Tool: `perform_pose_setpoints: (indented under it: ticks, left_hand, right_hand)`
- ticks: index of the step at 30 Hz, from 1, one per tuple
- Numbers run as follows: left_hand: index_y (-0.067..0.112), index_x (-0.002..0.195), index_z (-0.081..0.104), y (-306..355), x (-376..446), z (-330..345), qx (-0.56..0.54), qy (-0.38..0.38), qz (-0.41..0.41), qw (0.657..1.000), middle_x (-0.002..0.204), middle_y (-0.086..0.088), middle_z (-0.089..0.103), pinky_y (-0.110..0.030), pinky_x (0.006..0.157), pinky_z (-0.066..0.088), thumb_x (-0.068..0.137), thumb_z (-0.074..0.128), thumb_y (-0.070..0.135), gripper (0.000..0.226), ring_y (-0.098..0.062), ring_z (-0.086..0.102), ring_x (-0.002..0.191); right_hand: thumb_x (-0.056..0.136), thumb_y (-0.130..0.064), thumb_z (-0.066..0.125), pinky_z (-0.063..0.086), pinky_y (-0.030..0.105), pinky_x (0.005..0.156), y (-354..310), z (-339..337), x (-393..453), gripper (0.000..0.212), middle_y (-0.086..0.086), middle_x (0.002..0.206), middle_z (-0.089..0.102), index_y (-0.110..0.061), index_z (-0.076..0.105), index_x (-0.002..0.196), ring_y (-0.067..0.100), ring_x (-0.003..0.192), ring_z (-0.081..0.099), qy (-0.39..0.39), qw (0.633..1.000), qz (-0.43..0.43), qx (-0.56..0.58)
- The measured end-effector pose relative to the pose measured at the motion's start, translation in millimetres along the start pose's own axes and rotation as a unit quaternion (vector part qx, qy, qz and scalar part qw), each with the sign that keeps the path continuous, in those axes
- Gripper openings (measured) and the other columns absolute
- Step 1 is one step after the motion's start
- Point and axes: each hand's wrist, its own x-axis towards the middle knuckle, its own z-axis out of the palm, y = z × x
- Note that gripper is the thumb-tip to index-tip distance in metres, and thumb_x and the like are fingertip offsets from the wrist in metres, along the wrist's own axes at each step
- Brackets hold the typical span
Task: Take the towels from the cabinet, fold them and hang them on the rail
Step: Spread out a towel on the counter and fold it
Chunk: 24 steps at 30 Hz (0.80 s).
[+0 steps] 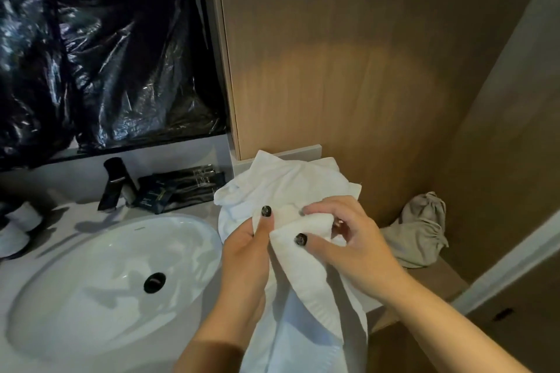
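A white towel (291, 185) is bunched up over the counter's right end, just right of the sink, and part of it hangs down past the counter edge toward me. My left hand (245, 251) grips the towel from the left, thumb on top of the cloth. My right hand (345, 236) pinches a fold of the same towel from the right, thumb pressed onto it. The two hands are close together at the middle of the towel. No rail or cabinet interior is in view.
A white oval sink (100, 281) with a dark drain fills the lower left, a black tap (113, 183) behind it. Dark packets (181, 188) lie by the wall. Black plastic (100, 45) covers the mirror. A beige drawstring bag (421, 230) sits on a wooden ledge at right.
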Motion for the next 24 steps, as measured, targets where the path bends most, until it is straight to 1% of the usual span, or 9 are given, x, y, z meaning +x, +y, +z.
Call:
perform_pose_setpoints:
  ticks: [5, 8, 10, 11, 13, 15, 17, 20, 24]
  left_hand:
    - [0.015, 0.108, 0.074, 4, 9, -6, 0.015, -0.033, 0.014, 0.999, 0.105, -0.006, 0.076, -0.050, 0.100, 0.050, 0.100, 0.051, 0.035, 0.032, -0.025, 0.070, 0.104]
    - [0.012, 0.109, 0.073, 6, 22, -10, 0.010, -0.051, 0.004, 0.999, 0.104, -0.004, 0.076, -0.041, 0.095, 0.052, 0.101, 0.050, 0.031, 0.031, -0.024, 0.070, 0.103]
    - [0.011, 0.105, 0.074, 8, 29, -11, -0.001, -0.066, -0.006, 0.998, 0.103, -0.006, 0.076, -0.042, 0.097, 0.051, 0.100, 0.050, 0.028, 0.030, -0.026, 0.070, 0.104]
    - [0.011, 0.102, 0.076, 9, 32, -11, -0.004, -0.079, -0.008, 0.997, 0.103, -0.007, 0.076, -0.046, 0.100, 0.049, 0.100, 0.051, 0.029, 0.030, -0.027, 0.069, 0.105]
    - [0.015, 0.088, 0.079, 9, 37, -6, -0.001, -0.097, -0.019, 0.995, 0.097, -0.010, 0.076, -0.050, 0.100, 0.049, 0.098, 0.054, 0.027, 0.029, -0.027, 0.070, 0.099]
    - [0.018, 0.077, 0.079, 9, 40, 1, -0.007, -0.107, -0.041, 0.993, 0.090, -0.013, 0.076, -0.049, 0.095, 0.053, 0.096, 0.057, 0.021, 0.029, -0.028, 0.069, 0.090]
    - [0.017, 0.077, 0.080, 10, 42, 7, -0.032, -0.132, -0.070, 0.988, 0.089, -0.012, 0.076, -0.041, 0.085, 0.056, 0.094, 0.059, 0.020, 0.028, -0.027, 0.071, 0.086]
    - [0.011, 0.087, 0.080, 10, 46, 10, -0.073, -0.154, -0.114, 0.979, 0.098, -0.013, 0.076, -0.038, 0.086, 0.054, 0.094, 0.057, 0.019, 0.024, -0.028, 0.072, 0.095]
    - [0.007, 0.106, 0.074, 7, 45, 10, -0.102, -0.166, -0.129, 0.972, 0.108, -0.014, 0.074, -0.040, 0.092, 0.051, 0.085, 0.060, 0.024, 0.030, -0.027, 0.070, 0.104]
  right_hand:
    - [0.086, -0.042, 0.070, 0.044, 0.020, 0.077, 5, 5, 13, 0.013, -0.021, 0.101, 0.055, -0.029, 0.065, 0.087, 0.005, 0.095, 0.052, 0.019, 0.971, -0.094, -0.219]
    - [0.086, -0.033, 0.068, 0.033, 0.033, 0.088, 4, 2, 17, 0.009, -0.010, 0.114, 0.064, -0.024, 0.068, 0.084, 0.017, 0.111, 0.051, 0.079, 0.877, -0.251, -0.401]
    - [0.084, -0.014, 0.069, 0.037, 0.035, 0.089, -3, 3, 14, 0.005, 0.002, 0.105, 0.070, -0.015, 0.067, 0.080, 0.026, 0.107, 0.060, 0.115, 0.842, -0.346, -0.399]
    - [0.082, -0.006, 0.069, 0.043, 0.033, 0.084, -7, 6, 11, 0.009, 0.006, 0.095, 0.070, -0.013, 0.063, 0.080, 0.027, 0.096, 0.064, 0.125, 0.849, -0.366, -0.359]
    - [0.084, -0.003, 0.067, 0.049, 0.031, 0.070, -13, 13, 9, 0.016, 0.005, 0.087, 0.066, -0.014, 0.056, 0.083, 0.023, 0.079, 0.064, 0.123, 0.906, -0.331, -0.235]
    - [0.087, -0.010, 0.065, 0.052, 0.033, 0.064, -14, 19, 10, 0.009, -0.004, 0.087, 0.065, -0.013, 0.057, 0.084, 0.016, 0.078, 0.064, 0.134, 0.955, -0.239, -0.112]
    - [0.086, -0.013, 0.066, 0.054, 0.027, 0.069, -13, 23, 12, 0.009, -0.011, 0.089, 0.065, -0.018, 0.060, 0.091, 0.015, 0.084, 0.065, 0.181, 0.973, -0.142, -0.027]
    - [0.085, -0.008, 0.064, 0.049, 0.014, 0.079, -12, 25, 13, 0.019, -0.015, 0.096, 0.066, -0.020, 0.067, 0.099, 0.010, 0.095, 0.064, 0.230, 0.969, -0.082, -0.032]
    - [0.076, -0.013, 0.077, 0.046, 0.009, 0.078, -13, 26, 9, 0.012, -0.014, 0.086, 0.069, -0.014, 0.074, 0.087, 0.001, 0.088, 0.065, 0.246, 0.954, -0.104, -0.136]
